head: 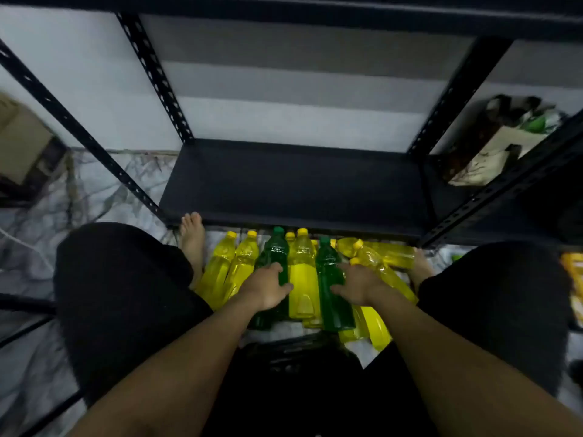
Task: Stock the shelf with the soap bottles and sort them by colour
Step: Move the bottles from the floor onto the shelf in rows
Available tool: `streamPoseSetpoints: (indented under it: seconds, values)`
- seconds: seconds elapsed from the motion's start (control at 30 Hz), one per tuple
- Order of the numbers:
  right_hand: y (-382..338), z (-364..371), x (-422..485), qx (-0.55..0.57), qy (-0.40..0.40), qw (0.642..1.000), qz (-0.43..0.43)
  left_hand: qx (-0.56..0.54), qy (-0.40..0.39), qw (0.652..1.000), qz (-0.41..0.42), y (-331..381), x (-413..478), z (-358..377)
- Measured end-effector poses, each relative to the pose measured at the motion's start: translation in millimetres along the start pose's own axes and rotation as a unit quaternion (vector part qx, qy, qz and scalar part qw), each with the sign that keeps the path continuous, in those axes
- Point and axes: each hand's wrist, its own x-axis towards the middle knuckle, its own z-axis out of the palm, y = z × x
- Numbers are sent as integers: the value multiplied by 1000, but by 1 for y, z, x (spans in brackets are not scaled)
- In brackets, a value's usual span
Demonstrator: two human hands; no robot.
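The left hand [266,287] grasps the left green bottle [273,247], the right hand [358,283] the right green bottle [333,310], among yellow bottles [303,279].

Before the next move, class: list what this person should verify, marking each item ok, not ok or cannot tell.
1. Room on the shelf board: ok, it is bare where visible.
2. Contact of left hand with left green bottle: ok.
3. Contact of right hand with right green bottle: ok.
4. Both grips closed firmly: cannot tell.
5. Colours sorted: not ok; the green ones lie mixed among yellow bottles.
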Motion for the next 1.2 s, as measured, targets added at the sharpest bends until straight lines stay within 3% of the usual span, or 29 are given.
streamPoseSetpoints:
  seconds: [0.2, 0.4, 0.77, 0.93, 1.2]
  values:
    - [26, 7, 28, 28, -33, 999, 24, -4, -6, 999, -44, -4, 22, 9]
    - [49, 16, 60, 88, -2, 995, 50, -12, 19, 998, -56, -9, 52, 23]
    - [120, 32, 116, 148, 82, 966, 197, 9, 86, 990, -110, -23, 114, 56]
    - [135, 40, 136, 214, 72, 958, 176, -38, 85, 989, -119, -28, 121, 71]
    - [141, 33, 141, 3, 60, 983, 175, -31, 109, 989, -99, -40, 121, 84]
